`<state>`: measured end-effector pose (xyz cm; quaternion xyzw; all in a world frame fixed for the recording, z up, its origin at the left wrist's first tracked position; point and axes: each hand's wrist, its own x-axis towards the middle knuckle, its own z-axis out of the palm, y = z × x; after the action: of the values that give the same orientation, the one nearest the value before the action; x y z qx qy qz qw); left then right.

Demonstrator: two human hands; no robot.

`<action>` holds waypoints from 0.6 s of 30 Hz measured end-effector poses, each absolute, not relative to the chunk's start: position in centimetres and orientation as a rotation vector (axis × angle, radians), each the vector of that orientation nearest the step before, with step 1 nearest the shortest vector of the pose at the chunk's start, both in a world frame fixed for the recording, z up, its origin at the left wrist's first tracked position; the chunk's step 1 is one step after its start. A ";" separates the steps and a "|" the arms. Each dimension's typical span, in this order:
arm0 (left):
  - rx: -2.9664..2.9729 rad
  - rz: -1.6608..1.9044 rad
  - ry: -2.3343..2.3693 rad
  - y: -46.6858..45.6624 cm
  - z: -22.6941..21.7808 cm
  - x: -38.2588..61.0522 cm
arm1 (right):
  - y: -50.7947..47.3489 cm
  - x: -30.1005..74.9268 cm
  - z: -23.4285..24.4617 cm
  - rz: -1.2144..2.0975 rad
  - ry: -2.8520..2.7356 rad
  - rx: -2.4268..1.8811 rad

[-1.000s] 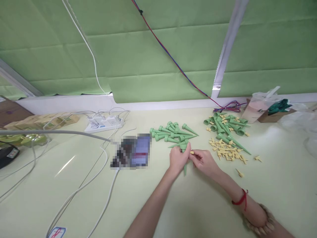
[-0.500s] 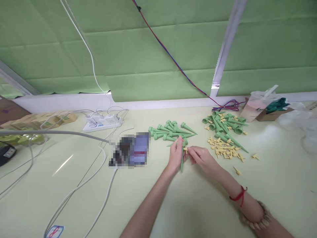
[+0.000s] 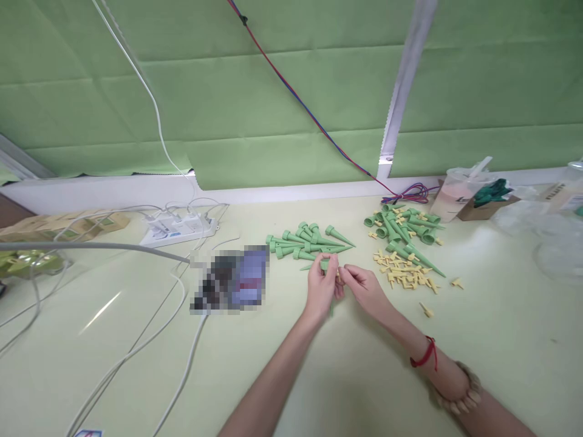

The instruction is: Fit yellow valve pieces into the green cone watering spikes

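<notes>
your left hand [image 3: 321,288] grips a green spike [image 3: 325,265], its tip [image 3: 331,311] showing below the hand; your right hand [image 3: 362,288], just right of that spike, pinches a yellow piece [image 3: 338,274] (mostly hidden) beside it. more yellow pieces [image 3: 405,276] lie right of the spike.

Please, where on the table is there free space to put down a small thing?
Two patches of the table look bare: right of the right arm, bordered by two loose yellow pegs and plastic bags; and between the left arm and the closest white cable. Crowded: back centre, with green spikes and heaped yellow pegs; left side, with more cables.
</notes>
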<state>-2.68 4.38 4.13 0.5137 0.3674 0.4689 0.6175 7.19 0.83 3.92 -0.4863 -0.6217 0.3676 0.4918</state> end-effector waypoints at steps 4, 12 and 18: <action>1.013 1.037 0.868 4.0 4.4 -2.3 | 0.8 7.1 3.6 0.588 -1.639 -1.270; 1.028 0.729 0.852 3.9 5.3 -3.2 | 1.3 8.0 3.2 0.031 -1.949 -1.189; 1.115 1.173 0.945 2.5 4.6 -2.4 | 0.4 7.1 3.9 0.380 -1.698 -1.288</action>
<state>-2.42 2.53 4.61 0.4795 0.4062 0.5045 0.5921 7.07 0.37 3.93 -0.5255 -0.6928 0.1550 0.4690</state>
